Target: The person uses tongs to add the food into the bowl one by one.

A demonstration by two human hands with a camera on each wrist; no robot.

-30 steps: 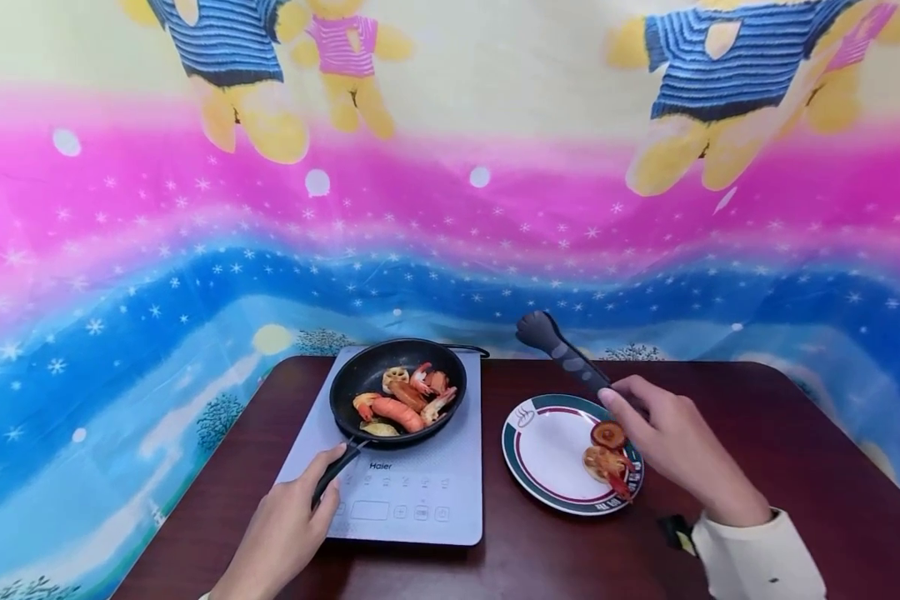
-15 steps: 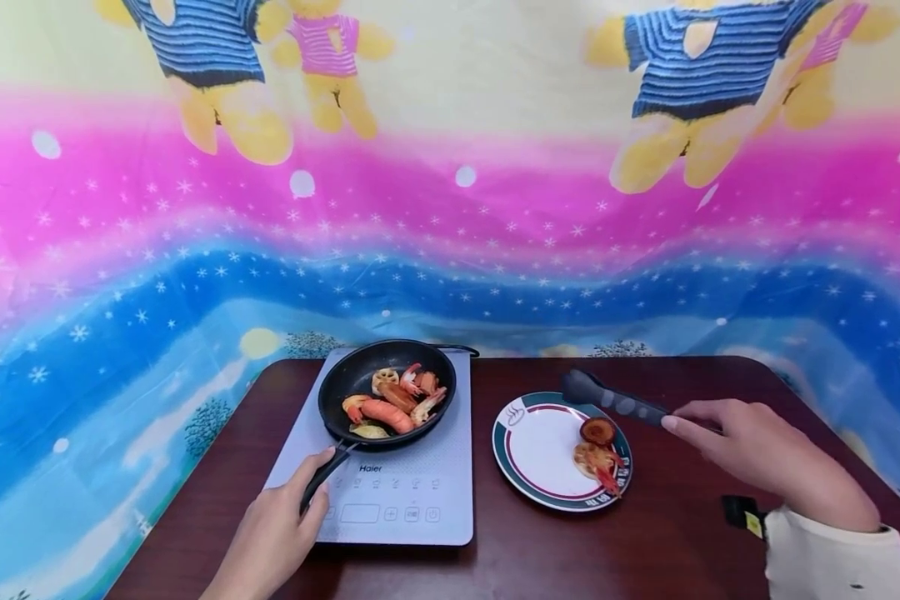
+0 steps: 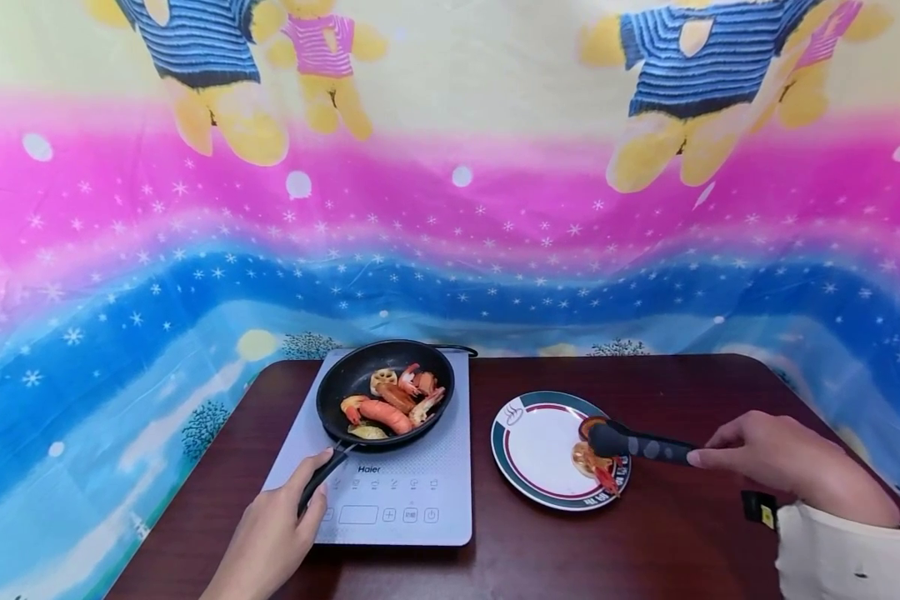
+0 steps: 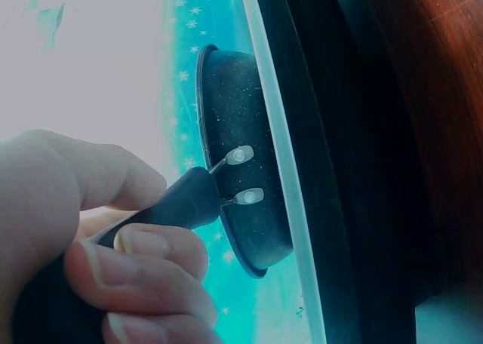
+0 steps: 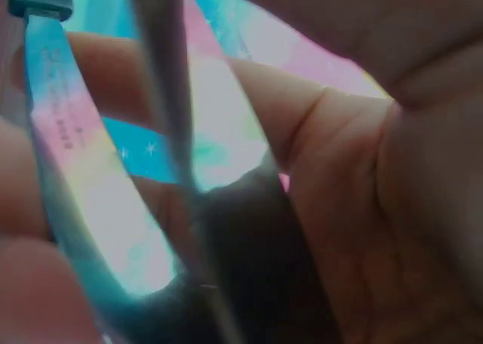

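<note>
My left hand (image 3: 266,529) grips the black handle (image 3: 321,479) of a frying pan (image 3: 341,383); the left wrist view shows fingers and thumb around that handle (image 4: 181,201). Shrimp, a lotus root slice and other food lie in the pan. With my right hand (image 3: 783,462) I hold a pair of tongs (image 3: 648,448), whose black head overlaps the food on the plate (image 3: 532,458). In the right wrist view the two shiny metal arms (image 5: 226,110) stand apart within the hand. A lotus root slice (image 3: 582,458) and a red shrimp tail (image 3: 606,481) show beside the head; a round brown piece is partly hidden.
Beneath the pan is a white induction cooker (image 3: 390,533) with a cord at its back. It stands left of the plate on a dark wooden table (image 3: 525,558). A patterned cloth (image 3: 450,217) hangs behind the table.
The right hand moved right, and the tongs swung from upright above the plate down to the food at its right side. The left hand keeps its grip on the pan handle.
</note>
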